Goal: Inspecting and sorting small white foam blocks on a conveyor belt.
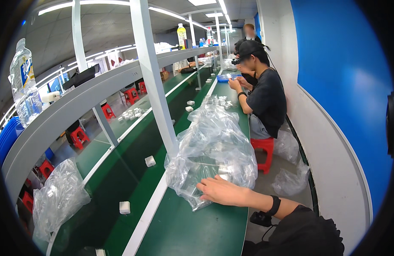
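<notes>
My right hand (224, 191) reaches in from the lower right and rests on the near end of a large clear plastic bag (209, 141). Its fingers are apart and slightly bent over the crumpled film, and nothing shows in its grasp. Small white block-shaped pieces (224, 170) show through the film just beyond the hand. The bag lies along the green worktop (184, 232). A dark band with a small black device (261, 218) circles my right wrist. My left hand is outside the picture.
Left of the worktop runs a green conveyor belt (103, 190) carrying scattered white pieces (125, 208). A grey post (152, 77) and shelf (77, 104) stand over it. Another clear bag (58, 198) lies at left. A co-worker (265, 85) sits ahead on a red stool (265, 151).
</notes>
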Action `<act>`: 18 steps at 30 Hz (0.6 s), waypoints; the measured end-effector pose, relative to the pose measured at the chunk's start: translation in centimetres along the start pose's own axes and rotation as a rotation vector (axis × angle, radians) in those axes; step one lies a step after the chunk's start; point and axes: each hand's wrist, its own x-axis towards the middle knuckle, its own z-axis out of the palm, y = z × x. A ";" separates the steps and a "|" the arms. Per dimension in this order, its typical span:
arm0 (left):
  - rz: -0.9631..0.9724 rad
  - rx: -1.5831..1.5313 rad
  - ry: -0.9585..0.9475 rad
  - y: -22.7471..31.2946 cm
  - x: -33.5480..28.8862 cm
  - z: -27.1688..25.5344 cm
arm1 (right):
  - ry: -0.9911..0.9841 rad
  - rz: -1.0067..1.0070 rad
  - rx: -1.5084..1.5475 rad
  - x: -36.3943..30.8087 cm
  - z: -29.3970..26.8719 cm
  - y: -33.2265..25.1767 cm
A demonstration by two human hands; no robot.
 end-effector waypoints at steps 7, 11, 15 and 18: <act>-0.065 -0.605 -0.139 0.7 0.3 4.6 | -0.003 -0.013 0.015 -0.1 -0.5 -0.3; 0.075 -0.577 -0.254 1.5 -0.2 5.4 | -0.014 0.034 0.055 -1.2 -1.7 -0.4; 0.103 -0.489 -0.276 2.1 -0.4 4.6 | -0.069 0.054 -0.010 -1.8 -3.2 -1.0; 0.090 -0.512 -0.270 2.7 -0.5 4.8 | -0.010 0.018 -0.154 -1.4 -4.2 -2.1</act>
